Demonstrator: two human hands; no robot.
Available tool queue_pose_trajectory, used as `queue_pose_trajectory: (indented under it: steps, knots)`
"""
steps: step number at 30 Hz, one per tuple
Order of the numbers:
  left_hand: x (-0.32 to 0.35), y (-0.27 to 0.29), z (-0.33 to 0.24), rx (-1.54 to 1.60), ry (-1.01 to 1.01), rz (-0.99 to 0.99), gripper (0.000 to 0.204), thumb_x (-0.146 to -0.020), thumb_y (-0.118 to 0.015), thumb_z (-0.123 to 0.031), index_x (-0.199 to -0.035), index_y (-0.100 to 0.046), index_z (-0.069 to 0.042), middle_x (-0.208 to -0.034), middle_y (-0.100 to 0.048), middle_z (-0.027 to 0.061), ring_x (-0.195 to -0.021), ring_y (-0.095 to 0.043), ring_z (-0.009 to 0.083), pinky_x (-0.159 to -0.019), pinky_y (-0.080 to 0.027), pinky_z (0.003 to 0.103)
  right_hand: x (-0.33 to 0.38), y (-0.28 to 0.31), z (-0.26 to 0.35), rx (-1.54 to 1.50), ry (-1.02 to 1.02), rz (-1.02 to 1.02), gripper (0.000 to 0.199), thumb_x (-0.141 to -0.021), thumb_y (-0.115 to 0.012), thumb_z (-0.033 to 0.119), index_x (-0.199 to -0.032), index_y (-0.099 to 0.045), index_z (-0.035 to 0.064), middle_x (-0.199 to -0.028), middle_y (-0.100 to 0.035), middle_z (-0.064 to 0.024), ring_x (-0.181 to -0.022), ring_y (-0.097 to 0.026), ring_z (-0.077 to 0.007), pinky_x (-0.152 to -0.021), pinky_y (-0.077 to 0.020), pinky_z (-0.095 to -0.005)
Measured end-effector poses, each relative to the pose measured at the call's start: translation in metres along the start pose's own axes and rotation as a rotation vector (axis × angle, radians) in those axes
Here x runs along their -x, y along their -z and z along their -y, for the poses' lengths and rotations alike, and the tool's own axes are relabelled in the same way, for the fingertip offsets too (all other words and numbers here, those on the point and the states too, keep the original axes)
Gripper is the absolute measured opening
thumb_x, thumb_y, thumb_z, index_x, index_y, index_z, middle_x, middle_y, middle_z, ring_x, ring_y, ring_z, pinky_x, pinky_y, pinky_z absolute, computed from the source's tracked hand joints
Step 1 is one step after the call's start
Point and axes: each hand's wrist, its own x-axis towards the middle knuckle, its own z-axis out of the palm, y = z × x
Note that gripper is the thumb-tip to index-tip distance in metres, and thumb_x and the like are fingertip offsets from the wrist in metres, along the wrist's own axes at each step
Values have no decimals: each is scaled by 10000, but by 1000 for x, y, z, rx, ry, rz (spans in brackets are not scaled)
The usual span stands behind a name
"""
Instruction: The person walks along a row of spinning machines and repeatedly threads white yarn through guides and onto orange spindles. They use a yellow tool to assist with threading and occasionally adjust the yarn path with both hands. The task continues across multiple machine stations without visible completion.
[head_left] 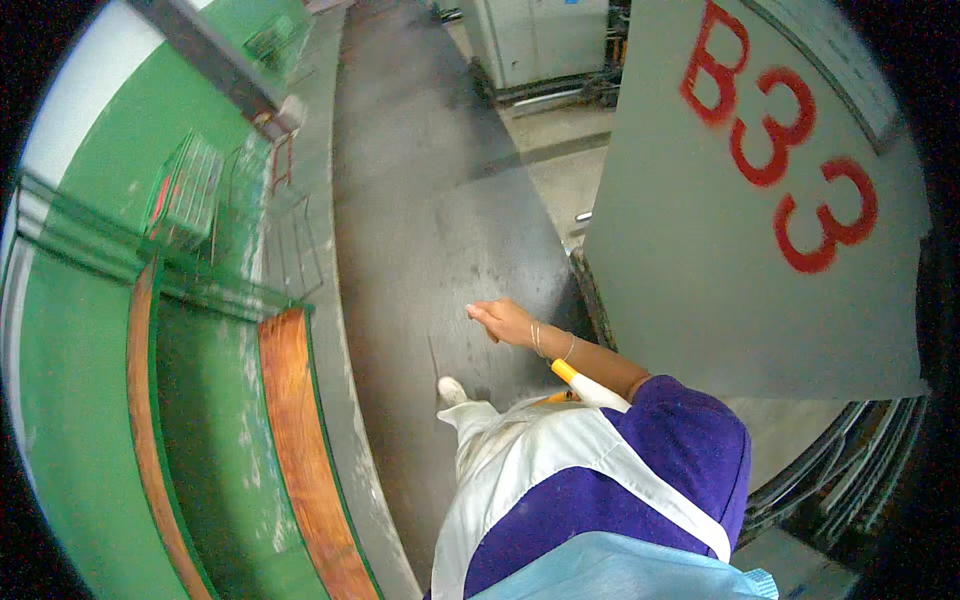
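Observation:
My right hand (pixel 503 320) is held out in front of my body, above the dark walkway. Its fingers are curled together; whether anything small sits inside them is hidden. Thin bracelets (pixel 538 340) circle that wrist. Just below the forearm, a white and yellow thing (pixel 585 385) shows against my side, its kind unclear. I wear a purple short-sleeved top (pixel 690 440) and a white apron (pixel 500 460). One pale shoe (pixel 452 390) shows on the floor. My left hand is out of sight.
To the left, a wooden bench (pixel 300 420) with a green metal frame runs along the green wall (pixel 90 370). Wire racks (pixel 190 190) stand farther on. A large grey panel (pixel 740 290) with red markings rises at the right, above black cables (pixel 850 470). Ahead stands a pale cabinet (pixel 545 40).

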Motion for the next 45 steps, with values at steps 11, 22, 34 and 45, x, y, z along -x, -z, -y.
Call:
queue_pose_trajectory:
  steps: [11, 22, 34, 45]
  knots:
    - [-302, 491, -288, 41, -259, -286, 256, -906, -497, -230, -1023, -590, -22, -917, -614, 117, -827, -582, 243, -717, -478, 361, -208, 94, -20, 93, -228, -396, 485, -957, -332, 438, -941, -599, 33, -542, -588, -111, -542, -621, -256, -606, -493, -363]
    - [-417, 652, -872, -98, -1472, -996, 201, -832, -497, -125, -976, -592, -22, -917, -600, 155, -830, -570, 324, -726, -458, 421, -396, 273, -115, 9, -492, -799, 415, -966, -345, 383, -1131, -530, 50, -571, -585, -92, -544, -615, -218, -588, -488, -345]
    - [-502, 531, -1062, -819, -644, 68, 329, -880, -489, -295, -994, -608, -10, -954, -603, 204, -855, -583, 340, -788, -435, 452, -506, 535, -213, -238, -594, -1304, 532, -949, -353, 479, -1175, -533, 32, -540, -551, -68, -479, -569, -151, -465, -462, -279]
    - [-179, 377, -1741, -198, -1739, 475, 401, -933, -464, -290, -1169, -526, 29, -1093, -598, 166, -1003, -570, 265, -877, -433, 358, -491, 746, -312, -565, -505, -1795, 483, -966, -360, 433, -1100, -540, 5, -534, -539, -65, -415, -499, -117, -409, -397, -236]
